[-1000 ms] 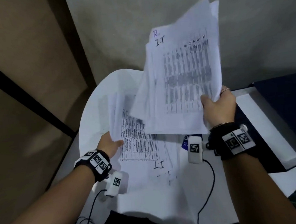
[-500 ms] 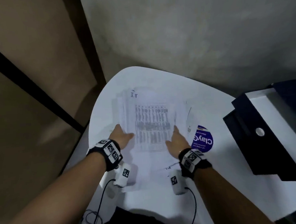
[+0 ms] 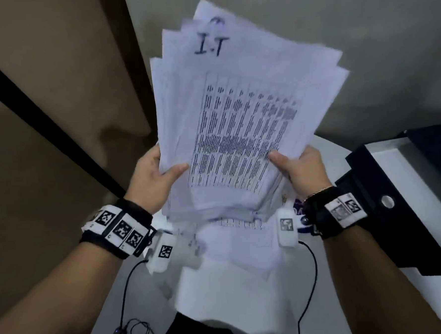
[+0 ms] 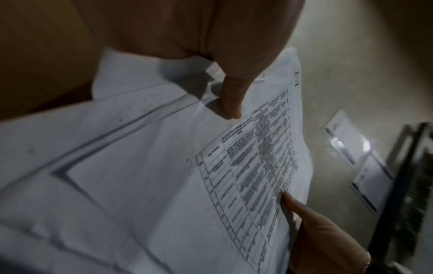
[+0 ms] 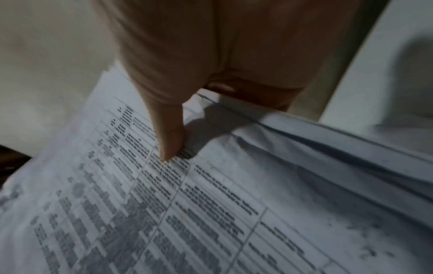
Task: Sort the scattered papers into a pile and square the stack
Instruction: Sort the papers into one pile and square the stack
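The left hand [image 3: 151, 180] and right hand [image 3: 302, 171] are each gripping a near side edge of the stack of papers [image 3: 239, 119], holding it raised over the table [image 3: 236, 277], long axis leaning far, sheets fanning unevenly.
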